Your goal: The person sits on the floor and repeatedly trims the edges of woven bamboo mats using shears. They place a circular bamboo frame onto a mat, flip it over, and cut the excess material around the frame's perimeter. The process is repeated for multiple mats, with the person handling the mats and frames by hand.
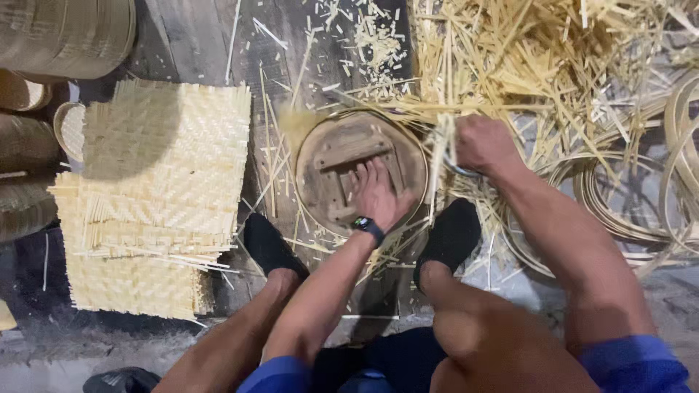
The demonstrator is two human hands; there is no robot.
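Now your left hand point(376, 195) presses flat, fingers spread, on the round wooden form point(360, 171) between your feet. Your right hand point(480, 143) is clamped on bamboo strips point(441, 156) just beside the form's rim; keep that grip firm and the form pinned.

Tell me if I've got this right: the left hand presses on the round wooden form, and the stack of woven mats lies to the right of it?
Not quite. In the head view the stack of woven mats lies to the left of the round wooden form, not the right. The left hand does press on the form.
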